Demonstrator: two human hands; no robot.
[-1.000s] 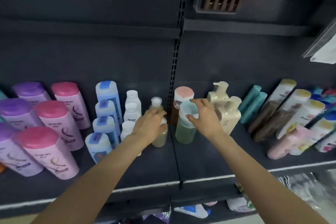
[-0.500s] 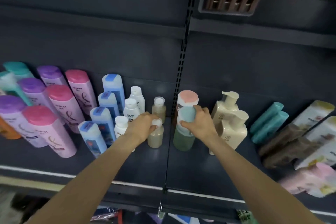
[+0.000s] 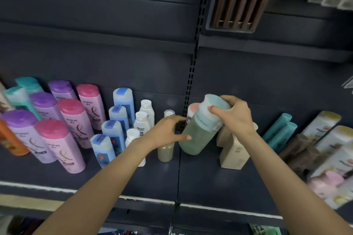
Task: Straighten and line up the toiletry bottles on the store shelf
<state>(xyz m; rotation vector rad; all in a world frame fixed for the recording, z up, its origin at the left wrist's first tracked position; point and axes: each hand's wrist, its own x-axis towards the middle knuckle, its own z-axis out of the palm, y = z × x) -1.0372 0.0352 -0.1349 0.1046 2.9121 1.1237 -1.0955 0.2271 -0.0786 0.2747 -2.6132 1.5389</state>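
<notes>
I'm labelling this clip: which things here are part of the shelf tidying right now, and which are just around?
In play:
- green bottle, tilted, gripped by right hand
- left hand touching its side
- small beige bottle

Just around:
- pink bottles
- blue bottles
- cream pump bottles

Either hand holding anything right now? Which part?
Right hand grips the green bottle at its pale blue cap end, tilted. Left hand touches the bottle's lower body with its fingertips, steadying rather than gripping.

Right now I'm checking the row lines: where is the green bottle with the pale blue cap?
Centre-right in the head view, the green bottle is tilted in the right hand, just right of the shelf upright, with the left hand touching its lower side.
</notes>
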